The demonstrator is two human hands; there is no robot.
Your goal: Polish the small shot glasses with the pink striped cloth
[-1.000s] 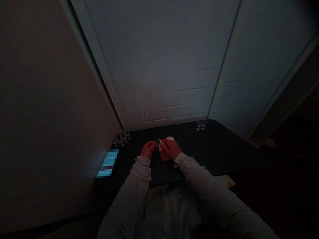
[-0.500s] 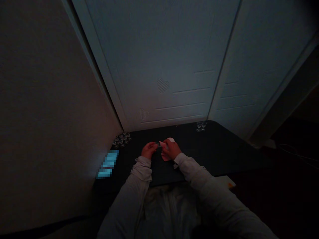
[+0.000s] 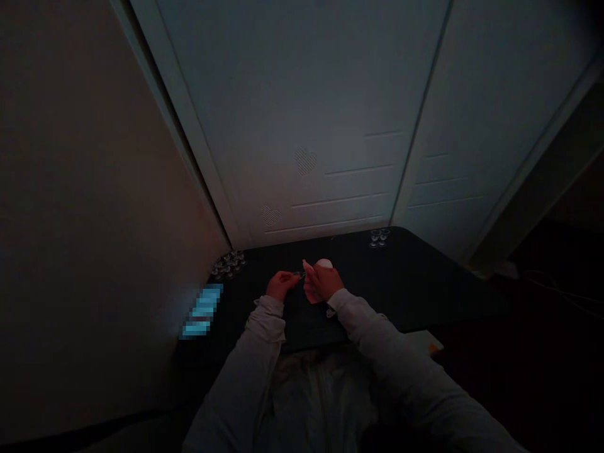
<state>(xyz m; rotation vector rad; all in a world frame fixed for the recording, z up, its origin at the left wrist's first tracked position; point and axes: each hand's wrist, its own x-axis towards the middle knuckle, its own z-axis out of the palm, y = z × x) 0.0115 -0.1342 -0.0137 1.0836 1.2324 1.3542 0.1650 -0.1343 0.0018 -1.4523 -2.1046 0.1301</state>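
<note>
Over the dark table (image 3: 401, 283), my left hand (image 3: 282, 284) is closed on a small stemmed glass (image 3: 301, 274), its fingers pinching one end. My right hand (image 3: 328, 283) grips a pink cloth (image 3: 310, 290) and presses it against the other end of the glass. Part of the cloth hangs below the right fingers, and a corner sticks up above them. A pale rounded thing (image 3: 324, 263) shows just behind the right hand; I cannot tell whether it is part of the cloth. Most of the glass is hidden by fingers and cloth.
Several small stemmed glasses (image 3: 229, 263) stand clustered at the table's far left corner. Two more glasses (image 3: 379, 238) stand at the back right. A lit, blurred-out screen (image 3: 202, 311) lies at the left edge. White panels (image 3: 302, 113) rise behind the table.
My right hand has shifted the pink cloth slightly, and its upper corner now stands higher beside the glass. The left hand keeps its pinch. The whole view has moved a little.
</note>
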